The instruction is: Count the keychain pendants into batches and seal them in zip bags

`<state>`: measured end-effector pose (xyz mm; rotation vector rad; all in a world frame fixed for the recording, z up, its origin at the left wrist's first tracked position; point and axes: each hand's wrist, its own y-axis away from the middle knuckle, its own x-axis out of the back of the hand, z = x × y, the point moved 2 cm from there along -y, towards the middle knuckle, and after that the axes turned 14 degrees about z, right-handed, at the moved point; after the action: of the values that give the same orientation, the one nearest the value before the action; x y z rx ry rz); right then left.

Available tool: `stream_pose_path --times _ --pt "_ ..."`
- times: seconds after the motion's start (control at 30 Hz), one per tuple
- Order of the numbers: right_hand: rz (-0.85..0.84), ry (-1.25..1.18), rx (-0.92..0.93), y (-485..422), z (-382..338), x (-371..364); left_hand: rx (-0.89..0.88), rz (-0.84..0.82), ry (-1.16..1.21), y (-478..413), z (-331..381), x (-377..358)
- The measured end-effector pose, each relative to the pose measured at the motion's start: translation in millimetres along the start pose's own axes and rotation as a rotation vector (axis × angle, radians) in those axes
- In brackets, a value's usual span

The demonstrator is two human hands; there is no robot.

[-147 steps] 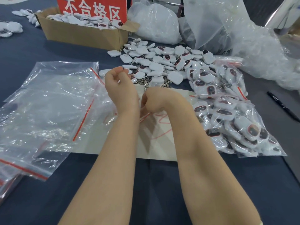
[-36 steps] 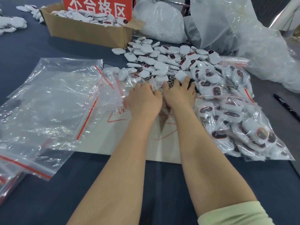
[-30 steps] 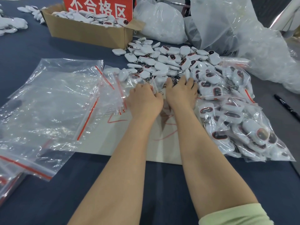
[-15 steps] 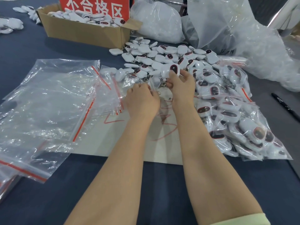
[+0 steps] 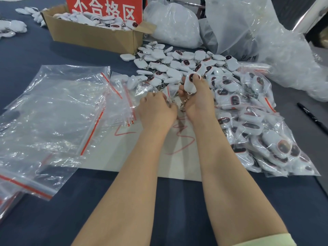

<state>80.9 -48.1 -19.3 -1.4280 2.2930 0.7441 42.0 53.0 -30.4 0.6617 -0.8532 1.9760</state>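
Gripping a white keychain pendant (image 5: 190,85) at centre frame, the right hand (image 5: 197,102) has thumb and fingers curled round it, dark-red oval face up, with its metal ring (image 5: 182,106) dangling below the palm. The left hand (image 5: 156,110) sits just beside it on the left, fingers curled under. Its grip seems to be on the edge of a small clear bag or a ring, but the knuckles hide it and I cannot tell which. A loose pile of pendants (image 5: 170,68) lies just above both hands on the dark blue surface (image 5: 35,50). Filled zip bags (image 5: 266,139) are heaped down the right side. Empty zip bags (image 5: 53,112) with red seal strips lie flat at left, overlapping a pale sheet (image 5: 110,153) with red scribble under the wrists. A cardboard box (image 5: 92,36) holding more pendants sits upper left, with a red sign (image 5: 104,8) standing behind it. Crumpled plastic sacks (image 5: 174,27) fill the top centre and upper right. A black pen (image 5: 312,118) lies at the right edge.
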Motion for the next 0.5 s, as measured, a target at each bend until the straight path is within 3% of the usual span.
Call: stream_pose_path --times 0.23,0.37,0.5 --pt "0.071 0.146 0.111 0.7 -3.0 1.3 0.006 0.029 0.029 -1.1 1.1 1.6" --pt "0.232 0.574 0.434 -1.0 -3.7 7.3 0.012 0.017 0.039 -1.1 0.8 1.0" --pt "0.289 0.576 0.66 3.3 -5.0 6.7 0.022 0.026 0.108 -0.2 -0.4 1.0"
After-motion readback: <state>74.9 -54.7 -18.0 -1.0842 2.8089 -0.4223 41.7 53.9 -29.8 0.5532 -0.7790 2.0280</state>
